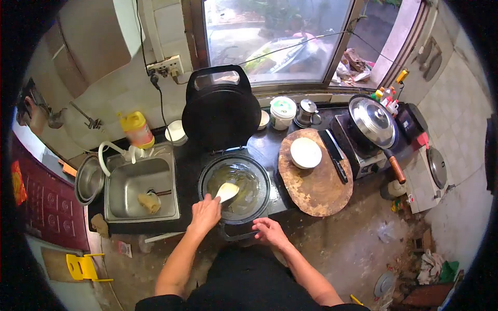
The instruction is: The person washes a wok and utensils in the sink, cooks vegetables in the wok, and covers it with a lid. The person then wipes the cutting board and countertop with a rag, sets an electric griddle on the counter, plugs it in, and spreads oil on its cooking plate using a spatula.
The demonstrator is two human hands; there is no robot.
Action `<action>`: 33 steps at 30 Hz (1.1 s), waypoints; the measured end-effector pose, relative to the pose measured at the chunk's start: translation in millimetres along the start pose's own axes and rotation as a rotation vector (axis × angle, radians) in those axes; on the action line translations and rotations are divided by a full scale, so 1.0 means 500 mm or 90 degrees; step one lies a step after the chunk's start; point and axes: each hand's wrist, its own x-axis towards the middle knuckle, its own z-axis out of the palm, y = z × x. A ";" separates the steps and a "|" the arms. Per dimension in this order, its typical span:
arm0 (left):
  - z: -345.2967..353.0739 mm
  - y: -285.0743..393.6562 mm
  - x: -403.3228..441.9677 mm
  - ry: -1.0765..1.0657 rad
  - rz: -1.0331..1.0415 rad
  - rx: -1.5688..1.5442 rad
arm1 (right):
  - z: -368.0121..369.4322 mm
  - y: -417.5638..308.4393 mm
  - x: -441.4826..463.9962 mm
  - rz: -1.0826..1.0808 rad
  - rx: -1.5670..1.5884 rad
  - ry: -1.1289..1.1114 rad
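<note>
My left hand (206,212) is closed around the handle of a white spoon (228,191). The spoon's bowl is over the lower plate of an electric griddle (201,182), where a shiny, oily film covers the dark surface. Behind it the griddle's black lid (222,118) stands raised. My right hand (270,231) is beside the griddle's front handle (238,234), fingers loosely bent and apart, holding nothing; I cannot tell whether it touches the handle.
To the right, a round wooden chopping board (313,193) carries a white bowl (306,153) and a knife (334,155). Beyond is a gas stove (369,167) with a lidded pan (372,122). A steel sink (122,199) is at left. A lidded white tub (283,111) stands behind.
</note>
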 end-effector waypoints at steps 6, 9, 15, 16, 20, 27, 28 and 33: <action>0.061 -0.017 0.029 0.012 -0.010 -0.005 | 0.010 -0.024 -0.009 -0.007 0.005 0.002; 0.028 -0.021 -0.023 -0.052 -0.019 0.043 | 0.004 -0.038 -0.029 -0.014 -0.001 0.018; -0.037 0.010 -0.118 -0.192 0.019 -0.006 | -0.007 -0.015 -0.025 0.002 -0.015 0.037; -0.033 0.012 -0.113 -0.167 0.023 -0.030 | -0.007 -0.016 -0.025 0.002 -0.014 0.036; 0.013 0.038 -0.046 -0.063 -0.013 -0.082 | -0.002 -0.014 -0.021 0.007 -0.010 0.034; 0.069 0.061 -0.004 -0.068 0.048 -0.017 | 0.007 -0.016 -0.033 0.008 0.009 0.043; 0.055 0.060 -0.019 -0.093 0.071 -0.007 | 0.006 -0.015 -0.035 0.006 0.009 0.049; -0.029 0.016 -0.068 -0.180 0.105 0.053 | -0.005 0.000 -0.042 0.014 0.016 0.071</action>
